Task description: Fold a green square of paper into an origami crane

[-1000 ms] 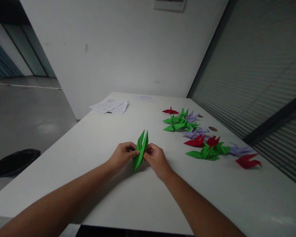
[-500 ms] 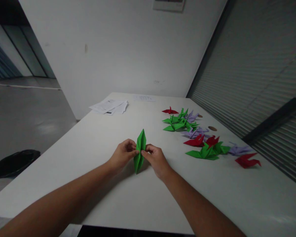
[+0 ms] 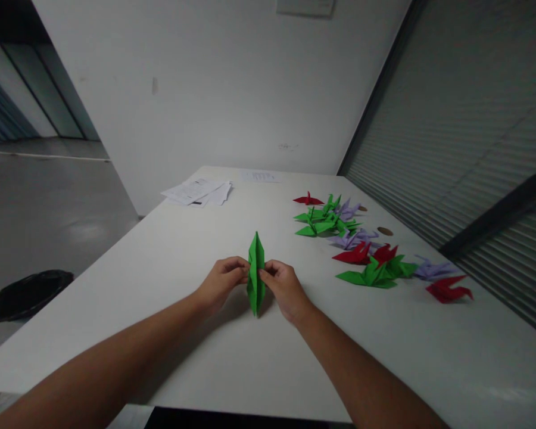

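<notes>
Between my two hands stands a piece of folded green origami paper (image 3: 256,277), long and narrow with pointed ends, held upright just over the white table (image 3: 183,345). My left hand (image 3: 223,280) pinches its left side, thumb toward me. On the other side, my right hand (image 3: 283,286) grips the right edge with thumb and fingers closed. The fingertips behind the paper are partly hidden. To the right lie several folded paper cranes: green cranes (image 3: 375,274), red cranes (image 3: 449,289) and purple cranes (image 3: 352,239).
Loose printed sheets (image 3: 199,192) lie at the table's far left, and another sheet (image 3: 261,176) is near the wall. A black-lined bin (image 3: 27,295) stands on the floor at left. Window blinds (image 3: 451,131) border the right side.
The folded green paper has turned from a slight tilt to nearly vertical and shifted a little to the right. My left thumb has moved back from its front face.
</notes>
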A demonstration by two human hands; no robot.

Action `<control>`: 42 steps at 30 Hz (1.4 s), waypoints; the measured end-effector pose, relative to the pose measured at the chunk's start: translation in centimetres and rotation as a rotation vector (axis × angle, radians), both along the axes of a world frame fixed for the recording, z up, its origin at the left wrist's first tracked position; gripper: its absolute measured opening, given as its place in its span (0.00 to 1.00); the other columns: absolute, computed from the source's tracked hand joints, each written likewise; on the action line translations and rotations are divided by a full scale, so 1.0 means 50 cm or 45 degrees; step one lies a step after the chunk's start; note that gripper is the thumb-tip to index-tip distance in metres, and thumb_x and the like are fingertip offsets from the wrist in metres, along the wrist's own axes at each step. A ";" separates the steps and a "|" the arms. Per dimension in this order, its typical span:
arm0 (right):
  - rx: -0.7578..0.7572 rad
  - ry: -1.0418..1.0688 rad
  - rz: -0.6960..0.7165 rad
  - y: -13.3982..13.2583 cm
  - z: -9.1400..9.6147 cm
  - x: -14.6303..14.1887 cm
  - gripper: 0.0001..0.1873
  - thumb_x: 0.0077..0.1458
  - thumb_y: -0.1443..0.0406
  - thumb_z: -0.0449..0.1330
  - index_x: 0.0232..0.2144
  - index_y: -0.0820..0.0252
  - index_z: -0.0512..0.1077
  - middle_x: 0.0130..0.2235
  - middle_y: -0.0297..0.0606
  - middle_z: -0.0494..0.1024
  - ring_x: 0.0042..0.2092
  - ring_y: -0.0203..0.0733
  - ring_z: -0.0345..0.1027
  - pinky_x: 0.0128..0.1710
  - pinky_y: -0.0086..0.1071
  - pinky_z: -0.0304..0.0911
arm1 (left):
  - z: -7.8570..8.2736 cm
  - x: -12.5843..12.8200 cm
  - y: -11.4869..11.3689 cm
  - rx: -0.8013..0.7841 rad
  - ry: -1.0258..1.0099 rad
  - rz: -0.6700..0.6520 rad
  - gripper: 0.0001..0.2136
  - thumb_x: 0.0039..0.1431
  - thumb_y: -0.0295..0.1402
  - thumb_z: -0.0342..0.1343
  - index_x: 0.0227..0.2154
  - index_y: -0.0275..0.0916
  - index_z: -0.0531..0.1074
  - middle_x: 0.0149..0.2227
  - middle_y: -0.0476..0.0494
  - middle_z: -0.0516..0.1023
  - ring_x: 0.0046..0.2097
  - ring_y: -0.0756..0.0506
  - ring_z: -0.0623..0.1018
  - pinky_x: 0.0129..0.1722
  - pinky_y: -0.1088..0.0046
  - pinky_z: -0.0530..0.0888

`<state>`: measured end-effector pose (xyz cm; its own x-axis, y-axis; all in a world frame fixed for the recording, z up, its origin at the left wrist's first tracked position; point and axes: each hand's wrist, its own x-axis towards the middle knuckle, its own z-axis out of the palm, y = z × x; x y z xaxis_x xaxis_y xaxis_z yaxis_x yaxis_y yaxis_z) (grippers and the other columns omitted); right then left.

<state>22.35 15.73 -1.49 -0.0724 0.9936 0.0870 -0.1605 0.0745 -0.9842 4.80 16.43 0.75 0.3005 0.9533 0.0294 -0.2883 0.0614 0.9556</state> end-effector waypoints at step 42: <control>-0.292 0.099 0.132 -0.014 0.031 0.000 0.21 0.38 0.62 0.77 0.34 0.61 0.75 0.28 0.30 0.77 0.26 0.32 0.65 0.25 0.27 0.57 | -0.016 -0.009 0.010 0.136 0.150 -0.009 0.17 0.50 0.36 0.73 0.34 0.38 0.70 0.30 0.50 0.77 0.31 0.50 0.75 0.32 0.75 0.70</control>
